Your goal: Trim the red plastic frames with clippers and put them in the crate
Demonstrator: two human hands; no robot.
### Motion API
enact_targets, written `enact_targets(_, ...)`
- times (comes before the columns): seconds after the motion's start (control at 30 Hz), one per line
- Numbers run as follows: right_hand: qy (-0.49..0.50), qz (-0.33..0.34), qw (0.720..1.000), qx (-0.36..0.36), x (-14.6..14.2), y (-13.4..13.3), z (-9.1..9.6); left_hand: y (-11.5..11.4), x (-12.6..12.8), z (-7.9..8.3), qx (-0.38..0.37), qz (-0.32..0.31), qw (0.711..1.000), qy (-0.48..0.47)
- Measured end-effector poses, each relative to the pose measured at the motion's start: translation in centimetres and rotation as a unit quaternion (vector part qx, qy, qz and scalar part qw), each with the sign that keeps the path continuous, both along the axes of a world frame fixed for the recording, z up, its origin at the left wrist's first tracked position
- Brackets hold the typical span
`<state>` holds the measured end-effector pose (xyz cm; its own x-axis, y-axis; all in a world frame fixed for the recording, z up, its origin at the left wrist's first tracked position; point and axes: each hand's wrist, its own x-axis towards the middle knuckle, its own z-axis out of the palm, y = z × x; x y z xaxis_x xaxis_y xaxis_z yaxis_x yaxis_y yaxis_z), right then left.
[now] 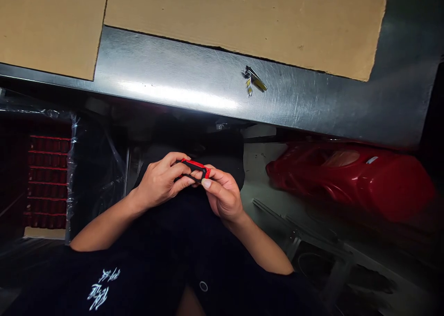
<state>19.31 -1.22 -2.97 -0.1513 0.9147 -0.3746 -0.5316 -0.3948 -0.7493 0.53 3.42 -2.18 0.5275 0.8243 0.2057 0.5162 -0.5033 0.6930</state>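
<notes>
A small red and black frame-like part (194,164) is held between my two hands, above my lap and below the table edge. My left hand (165,175) is closed on its left end, fingers over the top and thumb below. On the right end, my right hand (224,193) pinches it between thumb and forefinger. The part has an opening through its middle, and its ends are partly covered by my fingers. Beyond my hands, a nail clipper (255,79) with a yellowish lever lies on the metal table.
The metal table (156,71) runs across in front, with cardboard sheets (243,20) on it. At left, a plastic-lined box (71,168) holds rows of red parts (48,182). A red plastic stool-like object (347,177) stands at right, near a metal frame (294,242).
</notes>
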Motion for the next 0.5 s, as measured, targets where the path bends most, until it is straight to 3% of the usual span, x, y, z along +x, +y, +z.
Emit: enact_targets(0.5, 0.006, -0.001, 1.000, 0.012, -0.04, -0.36, -0.08, -0.33, -0.11, 0.00, 0.024, -0.001, 1.000, 0.017)
